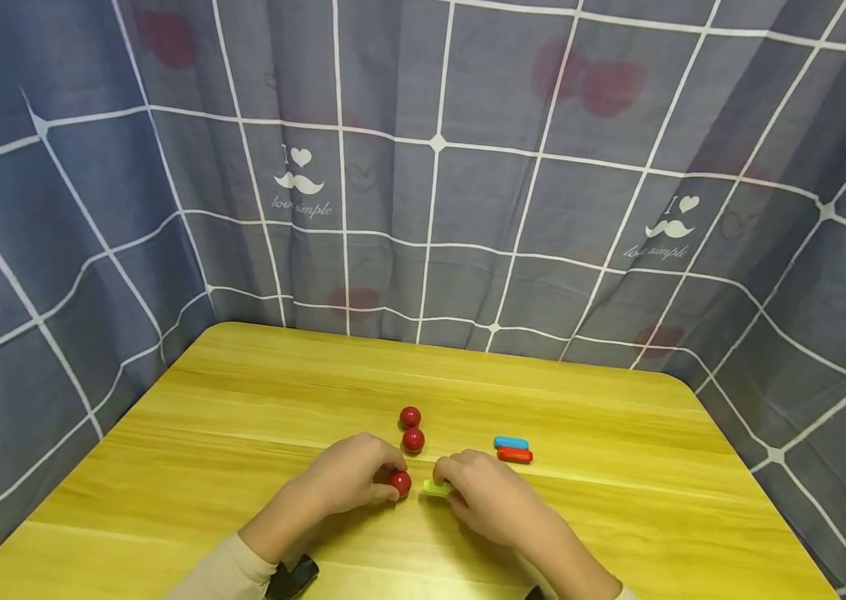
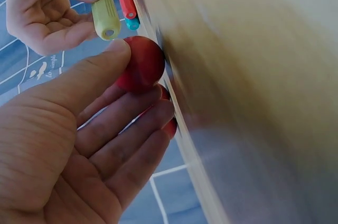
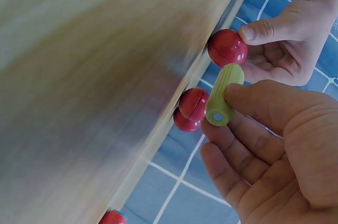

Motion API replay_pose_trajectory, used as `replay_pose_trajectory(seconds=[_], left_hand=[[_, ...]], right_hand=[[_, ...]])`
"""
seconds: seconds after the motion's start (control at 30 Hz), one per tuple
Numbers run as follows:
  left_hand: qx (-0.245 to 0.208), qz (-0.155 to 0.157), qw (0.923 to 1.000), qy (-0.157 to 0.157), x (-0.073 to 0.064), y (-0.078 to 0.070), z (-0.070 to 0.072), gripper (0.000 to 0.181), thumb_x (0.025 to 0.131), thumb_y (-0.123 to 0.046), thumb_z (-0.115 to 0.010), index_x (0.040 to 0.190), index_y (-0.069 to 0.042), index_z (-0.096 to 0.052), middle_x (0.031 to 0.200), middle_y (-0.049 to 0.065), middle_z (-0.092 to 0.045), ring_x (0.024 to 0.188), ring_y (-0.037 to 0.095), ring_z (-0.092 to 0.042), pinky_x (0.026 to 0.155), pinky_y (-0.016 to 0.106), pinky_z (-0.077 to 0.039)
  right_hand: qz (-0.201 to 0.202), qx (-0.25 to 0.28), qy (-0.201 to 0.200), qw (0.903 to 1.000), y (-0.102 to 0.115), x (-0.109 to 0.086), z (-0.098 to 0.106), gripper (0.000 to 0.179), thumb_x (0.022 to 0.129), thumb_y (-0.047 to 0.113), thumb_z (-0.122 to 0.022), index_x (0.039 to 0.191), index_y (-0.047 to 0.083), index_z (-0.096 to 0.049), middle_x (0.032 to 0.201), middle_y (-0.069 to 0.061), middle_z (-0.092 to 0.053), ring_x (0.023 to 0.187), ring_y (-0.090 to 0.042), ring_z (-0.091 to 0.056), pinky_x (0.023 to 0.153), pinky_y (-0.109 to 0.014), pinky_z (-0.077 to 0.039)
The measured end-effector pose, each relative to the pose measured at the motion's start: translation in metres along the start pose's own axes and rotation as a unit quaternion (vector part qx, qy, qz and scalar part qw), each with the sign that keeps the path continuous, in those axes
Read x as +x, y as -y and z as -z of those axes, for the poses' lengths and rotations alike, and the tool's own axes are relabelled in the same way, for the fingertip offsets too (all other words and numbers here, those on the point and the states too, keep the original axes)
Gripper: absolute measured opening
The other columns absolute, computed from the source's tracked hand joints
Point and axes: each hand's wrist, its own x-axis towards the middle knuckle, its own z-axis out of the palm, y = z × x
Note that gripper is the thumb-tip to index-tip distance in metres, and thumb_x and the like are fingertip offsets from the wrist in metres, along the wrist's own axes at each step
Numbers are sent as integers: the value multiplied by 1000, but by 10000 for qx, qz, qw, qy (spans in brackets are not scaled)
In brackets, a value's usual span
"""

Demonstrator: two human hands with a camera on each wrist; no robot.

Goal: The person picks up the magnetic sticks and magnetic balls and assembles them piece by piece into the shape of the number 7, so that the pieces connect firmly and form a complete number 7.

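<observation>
My left hand (image 1: pixel 351 473) pinches a red ball (image 1: pixel 401 484) between thumb and fingers, at the tabletop. Just to its right, my right hand (image 1: pixel 488 498) holds a short yellow-green rod (image 1: pixel 434 488) between thumb and fingers. In the right wrist view this ribbed rod (image 3: pixel 224 94) has a round silvery spot on its end. A small gap separates ball and rod in the head view. Beyond the hands, two more red balls (image 1: pixel 413 440) sit together. A blue rod (image 1: pixel 510 442) and a red rod (image 1: pixel 516 456) lie side by side, farther right.
The wood-grain table (image 1: pixel 280 375) has rounded far corners. A grey-blue curtain (image 1: pixel 385 192) with white grid lines hangs around its back and sides. A black strap (image 1: pixel 293 577) shows by the left sleeve (image 1: pixel 223 571).
</observation>
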Motion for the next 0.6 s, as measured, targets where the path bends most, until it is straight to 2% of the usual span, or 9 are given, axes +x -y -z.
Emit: replay_pose_trajectory(seconds=[0.13,0.3,0.6], left_hand=[[63,-113,9999,9,1,-1,0,16,78,-26,-83,88,-21,-72,77,-16,-60,68,5,-53,64,23,-44],[27,-231,9997,75,3,0,-1,15,79,-27,-82,90,-22,-73,80,-18,-62,73,5,-57,69,23,-47],[65,-188,9997,149,1,-4,-1,14,78,-27,-83,84,-23,-71,75,-20,-58,68,4,-54,66,23,-45]], right_hand=[[97,-26,16,9999,2,4,0,20,81,3,-72,95,15,-65,89,9,-66,84,-6,-60,76,-22,-50],[108,5,145,9998,3,7,1,19,81,3,-72,95,14,-66,89,8,-67,83,-6,-60,76,-21,-49],[165,99,163,9997,3,6,-1,16,83,4,-73,93,14,-66,90,9,-67,87,-6,-61,77,-21,-49]])
